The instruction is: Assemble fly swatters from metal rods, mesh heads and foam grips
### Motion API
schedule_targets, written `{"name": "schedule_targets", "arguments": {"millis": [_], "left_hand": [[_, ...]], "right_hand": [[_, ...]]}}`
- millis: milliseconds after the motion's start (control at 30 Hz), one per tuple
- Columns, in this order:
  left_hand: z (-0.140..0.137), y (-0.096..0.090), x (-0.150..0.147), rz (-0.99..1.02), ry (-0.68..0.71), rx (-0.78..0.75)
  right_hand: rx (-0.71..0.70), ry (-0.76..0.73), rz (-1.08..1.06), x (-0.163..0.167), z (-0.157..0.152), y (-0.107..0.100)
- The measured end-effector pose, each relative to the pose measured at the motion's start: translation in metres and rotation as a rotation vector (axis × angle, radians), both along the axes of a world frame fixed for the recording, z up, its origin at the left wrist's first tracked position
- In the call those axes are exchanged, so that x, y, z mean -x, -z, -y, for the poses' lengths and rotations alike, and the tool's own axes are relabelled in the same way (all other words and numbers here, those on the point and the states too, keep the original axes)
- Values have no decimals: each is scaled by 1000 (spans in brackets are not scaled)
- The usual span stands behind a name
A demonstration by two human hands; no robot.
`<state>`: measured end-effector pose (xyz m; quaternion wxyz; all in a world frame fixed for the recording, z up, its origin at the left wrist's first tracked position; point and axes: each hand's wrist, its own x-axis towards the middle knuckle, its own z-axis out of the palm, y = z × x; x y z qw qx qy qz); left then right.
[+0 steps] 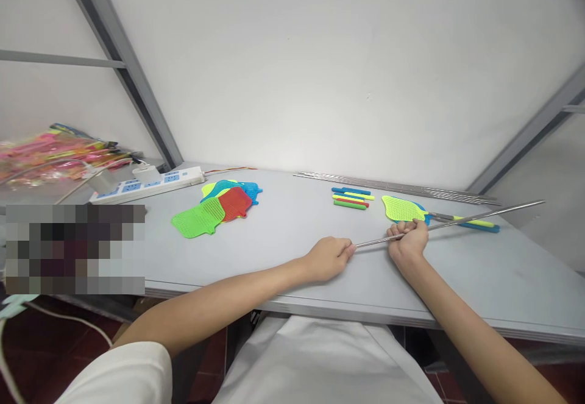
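My left hand [328, 258] is closed round the near end of a thin metal rod [487, 214]. Further along it, my right hand [408, 242] is wrapped round the same rod, which slants up past it to the right. Just beyond my right hand lie fly swatters with a yellow-green head [402, 209] over a blue one, their yellow and blue handles [482, 226] partly crossed by the rod. Several coloured handle grips [350, 205] lie in a stack behind the rod. To the left, loose swatter heads [198, 217] in green, red, blue and yellow overlap.
More metal rods [365, 181] lie along the wall at the back. A white power strip [173, 178] with plugs and cables sits at the left. Beyond it is a blurred heap of coloured packets [59, 154]. Grey frame posts [132, 75] stand at both sides.
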<state>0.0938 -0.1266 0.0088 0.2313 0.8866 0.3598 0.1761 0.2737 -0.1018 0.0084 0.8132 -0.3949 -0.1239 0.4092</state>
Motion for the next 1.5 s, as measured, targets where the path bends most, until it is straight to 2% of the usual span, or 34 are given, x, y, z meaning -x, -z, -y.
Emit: {"name": "schedule_targets", "arguments": {"millis": [1033,1500], "left_hand": [[-2,-2,2,-2,-14,17],[-4,-1,3,6,-7,-9]], "right_hand": [[-4,-4,-15,10,5,-1],[-26,-52,-47,16,8,0]]}}
